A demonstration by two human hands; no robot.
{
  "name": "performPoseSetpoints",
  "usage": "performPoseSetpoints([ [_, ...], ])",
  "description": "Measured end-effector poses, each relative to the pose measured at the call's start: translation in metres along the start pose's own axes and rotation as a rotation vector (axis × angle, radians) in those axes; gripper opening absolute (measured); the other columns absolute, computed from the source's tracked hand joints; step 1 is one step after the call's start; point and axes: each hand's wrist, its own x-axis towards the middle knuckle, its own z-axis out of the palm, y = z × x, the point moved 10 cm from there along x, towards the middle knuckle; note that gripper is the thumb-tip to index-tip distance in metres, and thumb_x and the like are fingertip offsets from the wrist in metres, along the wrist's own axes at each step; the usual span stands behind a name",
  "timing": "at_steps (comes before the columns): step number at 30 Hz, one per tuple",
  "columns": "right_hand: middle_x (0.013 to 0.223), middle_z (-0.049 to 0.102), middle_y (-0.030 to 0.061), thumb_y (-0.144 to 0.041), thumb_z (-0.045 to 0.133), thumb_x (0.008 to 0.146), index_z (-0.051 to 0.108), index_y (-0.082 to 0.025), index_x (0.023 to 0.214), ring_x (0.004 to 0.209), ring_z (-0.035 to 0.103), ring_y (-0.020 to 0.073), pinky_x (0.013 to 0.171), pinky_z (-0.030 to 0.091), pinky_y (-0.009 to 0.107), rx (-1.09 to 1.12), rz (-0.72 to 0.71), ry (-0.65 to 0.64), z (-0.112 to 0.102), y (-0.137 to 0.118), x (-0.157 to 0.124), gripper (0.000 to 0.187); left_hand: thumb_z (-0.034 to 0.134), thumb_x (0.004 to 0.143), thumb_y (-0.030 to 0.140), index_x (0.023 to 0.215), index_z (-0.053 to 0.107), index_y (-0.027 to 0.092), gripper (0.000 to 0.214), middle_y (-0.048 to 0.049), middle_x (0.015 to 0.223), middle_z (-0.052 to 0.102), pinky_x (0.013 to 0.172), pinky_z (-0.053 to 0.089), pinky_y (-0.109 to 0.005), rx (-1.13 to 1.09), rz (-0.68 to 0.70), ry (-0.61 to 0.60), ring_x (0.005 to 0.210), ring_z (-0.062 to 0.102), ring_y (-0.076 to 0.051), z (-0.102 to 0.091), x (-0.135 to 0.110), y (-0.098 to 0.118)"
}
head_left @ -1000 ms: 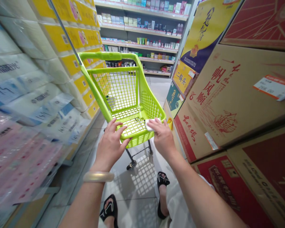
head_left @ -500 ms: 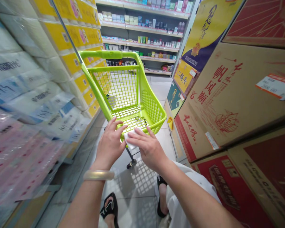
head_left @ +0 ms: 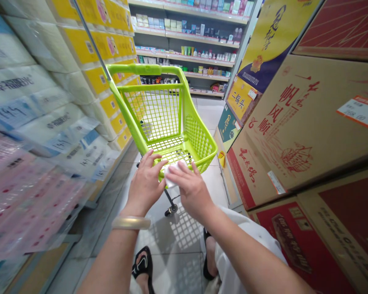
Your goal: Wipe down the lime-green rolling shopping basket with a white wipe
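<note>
Lime plastic latticed cart (head_left: 188, 110), soft white cloth (head_left: 169, 182), curved bare hands (head_left: 144, 179) (head_left: 192, 191)

Shopping cart (head_left: 188, 98): smooth, glossy plastic, moulded in open lattice. Pole (head_left: 90, 36): smooth, apparently metal. White wipe (head_left: 170, 182): soft and matt; paper or cloth indistinguishable. Bangle (head_left: 131, 223): smooth, with metallic sheen. Carton (head_left: 325, 122): matt printed cardboard. Pink packs (head_left: 27, 196): glossy, creased transparent plastic film. Garment (head_left: 230, 273): matt white cloth. Floor tiles (head_left: 187, 265): smooth, faintly reflective.
</note>
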Motion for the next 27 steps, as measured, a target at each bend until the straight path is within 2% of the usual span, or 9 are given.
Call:
performPoseSetpoints([
  [3,0.135,0.063,-0.0023,-0.001,0.046,0.087,0.065,-0.031,0.123,0.139,0.045,0.0170,0.123,0.020,0.048,0.002,-0.087,-0.075,0.009,-0.015,-0.002,0.051,0.049,0.083,0.015,0.113,0.067,0.018,0.035,-0.0136,0.127,0.058,0.114,0.038,-0.054,-0.002,0.006,-0.003,0.139,0.038,-0.033,0.000,0.000,0.000],
  [5,0.133,0.064,-0.0019,0.000,0.045,0.086,0.067,-0.031,0.121,0.137,0.048,0.0178,0.122,0.020,0.050,-0.030,0.011,-0.028,-0.009,0.011,0.001,0.052,0.057,0.083,0.022,0.112,0.068,0.017,0.031,-0.0139,0.126,0.058,0.115,0.038,-0.055,0.008,0.002,-0.001,0.139,0.038,-0.035,0.000,0.000,0.000],
  [9,0.128,0.068,0.0041,0.003,0.043,0.082,0.072,-0.027,0.113,0.134,0.052,0.0244,0.119,0.022,0.059,-0.127,0.374,0.214,-0.067,0.093,0.001,0.052,0.065,0.082,0.030,0.111,0.067,0.017,0.032,-0.0130,0.125,0.059,0.114,0.038,-0.054,0.017,-0.012,-0.012,0.139,0.039,-0.035,0.000,0.001,0.000],
  [11,0.127,0.068,0.0059,0.003,0.044,0.080,0.073,-0.025,0.111,0.133,0.052,0.0258,0.118,0.023,0.059,-0.141,0.444,0.276,-0.079,0.110,-0.001,0.051,0.065,0.082,0.030,0.112,0.067,0.017,0.032,-0.0133,0.125,0.059,0.114,0.039,-0.054,0.019,-0.014,-0.013,0.139,0.038,-0.035,0.000,0.001,0.000],
  [14,0.127,0.068,0.0044,0.003,0.045,0.081,0.072,-0.025,0.111,0.134,0.051,0.0253,0.119,0.022,0.059,-0.120,0.372,0.227,-0.062,0.090,0.001,0.050,0.065,0.082,0.029,0.111,0.067,0.017,0.032,-0.0134,0.125,0.059,0.114,0.040,-0.054,0.018,-0.013,-0.006,0.138,0.039,-0.035,0.000,0.001,0.000],
  [18,0.133,0.064,-0.0004,0.000,0.045,0.085,0.067,-0.029,0.120,0.138,0.047,0.0204,0.120,0.023,0.053,-0.028,0.035,-0.001,-0.008,0.015,0.004,0.051,0.058,0.081,0.021,0.111,0.067,0.019,0.032,-0.0126,0.126,0.059,0.113,0.040,-0.055,0.014,-0.002,0.006,0.139,0.039,-0.034,0.000,0.000,0.000],
  [21,0.135,0.063,-0.0027,-0.002,0.044,0.089,0.066,-0.031,0.122,0.138,0.046,0.0179,0.121,0.023,0.049,0.001,-0.094,-0.088,0.004,-0.006,0.002,0.050,0.055,0.080,0.017,0.112,0.067,0.019,0.034,-0.0126,0.126,0.058,0.114,0.039,-0.054,0.024,0.009,0.006,0.139,0.038,-0.033,0.000,0.000,0.000],
  [23,0.132,0.065,-0.0022,0.000,0.043,0.087,0.067,-0.031,0.120,0.136,0.049,0.0189,0.120,0.024,0.052,-0.027,-0.026,-0.043,-0.011,0.014,0.004,0.051,0.059,0.081,0.022,0.111,0.067,0.019,0.031,-0.0123,0.125,0.058,0.114,0.039,-0.054,0.026,0.003,0.003,0.139,0.039,-0.033,0.000,0.000,0.000],
  [27,0.125,0.070,0.0022,0.004,0.044,0.080,0.072,-0.028,0.113,0.132,0.053,0.0230,0.118,0.026,0.058,-0.119,0.303,0.190,-0.065,0.090,0.003,0.054,0.064,0.081,0.030,0.109,0.067,0.021,0.029,-0.0110,0.125,0.059,0.114,0.039,-0.055,0.006,-0.016,-0.009,0.139,0.039,-0.034,-0.001,0.001,-0.001],
])
